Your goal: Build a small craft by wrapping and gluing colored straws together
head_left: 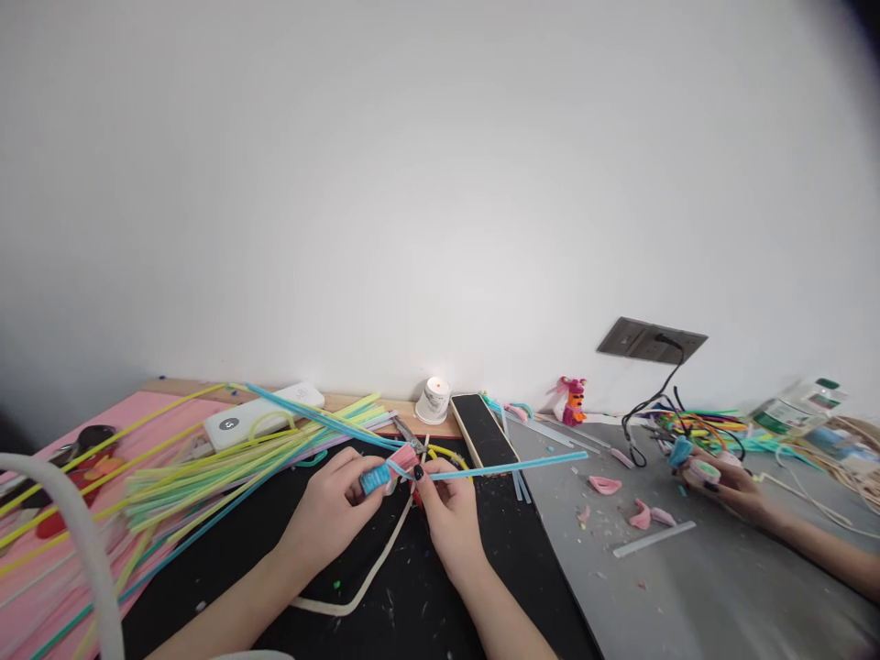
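Observation:
My left hand (336,504) is closed around a small piece wrapped in blue and pink pipe cleaner (376,478), held above the black mat. Beside it, my right hand (446,509) pinches a light-blue pipe cleaner (512,467) near the wrapped piece. Its free end sticks out to the right. Both hands nearly meet. Just behind the fingers lies a pair of pliers or scissors, mostly hidden (407,431). A cream cord (364,587) curves over the mat below my hands.
Bundled pastel pipe cleaners (206,486) and a white power bank (265,417) lie left. A white paper cup (434,401) and a phone (485,433) stand behind. At right, another person's hand (721,481) holds a small piece near pink scraps (605,485), cables and a bottle (797,408).

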The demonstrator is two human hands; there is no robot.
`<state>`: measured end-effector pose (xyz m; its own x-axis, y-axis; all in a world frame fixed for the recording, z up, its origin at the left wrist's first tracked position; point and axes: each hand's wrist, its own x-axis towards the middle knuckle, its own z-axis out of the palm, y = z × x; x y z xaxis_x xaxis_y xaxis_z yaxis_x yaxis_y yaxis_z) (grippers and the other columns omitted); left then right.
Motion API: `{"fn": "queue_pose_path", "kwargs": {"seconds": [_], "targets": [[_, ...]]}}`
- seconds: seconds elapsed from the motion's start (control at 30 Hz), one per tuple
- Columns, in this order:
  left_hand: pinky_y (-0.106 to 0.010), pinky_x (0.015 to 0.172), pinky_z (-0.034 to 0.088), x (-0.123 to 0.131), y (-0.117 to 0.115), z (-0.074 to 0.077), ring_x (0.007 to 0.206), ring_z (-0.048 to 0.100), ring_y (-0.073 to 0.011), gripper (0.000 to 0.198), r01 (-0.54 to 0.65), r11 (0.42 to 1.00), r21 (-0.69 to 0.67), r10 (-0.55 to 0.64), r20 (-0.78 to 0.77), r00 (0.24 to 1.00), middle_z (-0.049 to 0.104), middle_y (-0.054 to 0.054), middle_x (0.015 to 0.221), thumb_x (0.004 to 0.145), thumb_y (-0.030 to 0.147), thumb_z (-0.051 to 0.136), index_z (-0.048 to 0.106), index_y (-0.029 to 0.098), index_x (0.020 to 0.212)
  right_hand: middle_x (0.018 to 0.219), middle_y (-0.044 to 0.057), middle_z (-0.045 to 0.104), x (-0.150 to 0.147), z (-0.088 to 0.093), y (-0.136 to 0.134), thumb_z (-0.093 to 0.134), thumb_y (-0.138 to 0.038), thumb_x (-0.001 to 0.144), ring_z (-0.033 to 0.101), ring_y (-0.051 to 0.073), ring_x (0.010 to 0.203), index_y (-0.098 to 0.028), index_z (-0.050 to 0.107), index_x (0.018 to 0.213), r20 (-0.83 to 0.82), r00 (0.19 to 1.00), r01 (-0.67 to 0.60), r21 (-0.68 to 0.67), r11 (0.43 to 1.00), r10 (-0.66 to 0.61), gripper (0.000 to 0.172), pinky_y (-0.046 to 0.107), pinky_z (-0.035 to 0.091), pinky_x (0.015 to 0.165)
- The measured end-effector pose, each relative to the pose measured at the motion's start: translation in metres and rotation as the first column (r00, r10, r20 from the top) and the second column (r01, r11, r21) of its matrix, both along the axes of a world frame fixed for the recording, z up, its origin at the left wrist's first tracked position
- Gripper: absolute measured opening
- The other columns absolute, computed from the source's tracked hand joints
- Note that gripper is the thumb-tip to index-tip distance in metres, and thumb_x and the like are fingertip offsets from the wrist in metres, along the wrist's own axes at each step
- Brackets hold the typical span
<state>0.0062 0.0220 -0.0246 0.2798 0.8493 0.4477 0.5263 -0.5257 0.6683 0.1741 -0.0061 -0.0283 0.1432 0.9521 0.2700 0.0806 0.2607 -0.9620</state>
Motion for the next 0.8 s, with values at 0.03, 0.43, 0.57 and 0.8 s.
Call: {"fn": "queue_pose_path", "kwargs": {"seconds": [0.03, 0.43, 0.57, 0.8], "targets": [[-0.022, 0.049, 0.043, 0.0001, 0.0006, -0.0001, 0.052, 0.048, -0.0111, 0.018, -0.019, 1.0, -0.004, 0.019, 0.02, 1.0, 0.048, 0.002, 0.07, 0.082, 0.025, 0.058, 0.068, 0.016, 0.093, 0.063, 0.0, 0.054, -0.0006, 0.0009, -0.0001, 0.061, -0.038, 0.083, 0.049, 0.014, 0.056, -0.017, 0.063, 0.072, 0.001, 1.0, -0.001, -0.002, 1.0, 0.001, 0.024, 0.023, 0.038, 0.053], [-0.029, 0.058, 0.05, 0.0019, 0.0025, 0.0017, 0.06, 0.062, -0.0174, 0.027, -0.001, 0.928, -0.372, 0.144, 0.355, 0.924, 0.069, -0.002, 0.076, 0.07, 0.029, 0.069, 0.066, 0.017, 0.093, 0.061, 0.001, 0.059, -0.0052, 0.0061, -0.0019, 0.062, -0.03, 0.081, 0.051, 0.014, 0.056, -0.018, 0.068, 0.066, 0.074, 0.996, -0.05, -0.034, 0.998, 0.052, 0.019, 0.025, 0.038, 0.052], [-0.028, 0.054, 0.05, 0.0017, 0.0031, 0.0039, 0.056, 0.062, -0.0161, 0.029, 0.034, 0.907, -0.419, 0.153, 0.404, 0.902, 0.069, -0.002, 0.072, 0.069, 0.032, 0.07, 0.066, 0.016, 0.092, 0.062, 0.001, 0.059, -0.0047, 0.0059, -0.0011, 0.062, -0.028, 0.08, 0.052, 0.015, 0.057, -0.019, 0.068, 0.066, 0.078, 0.995, -0.065, -0.038, 0.997, 0.068, 0.018, 0.025, 0.039, 0.054], [-0.027, 0.051, 0.051, 0.0011, 0.0058, 0.0001, 0.056, 0.063, -0.0173, 0.033, 0.098, 0.881, -0.462, 0.147, 0.466, 0.873, 0.071, -0.004, 0.073, 0.07, 0.035, 0.071, 0.067, 0.014, 0.095, 0.063, 0.001, 0.059, -0.0042, 0.0051, -0.0007, 0.062, -0.029, 0.081, 0.05, 0.014, 0.056, -0.019, 0.068, 0.068, 0.095, 0.993, -0.071, -0.034, 0.997, 0.074, 0.018, 0.023, 0.036, 0.049]]}}
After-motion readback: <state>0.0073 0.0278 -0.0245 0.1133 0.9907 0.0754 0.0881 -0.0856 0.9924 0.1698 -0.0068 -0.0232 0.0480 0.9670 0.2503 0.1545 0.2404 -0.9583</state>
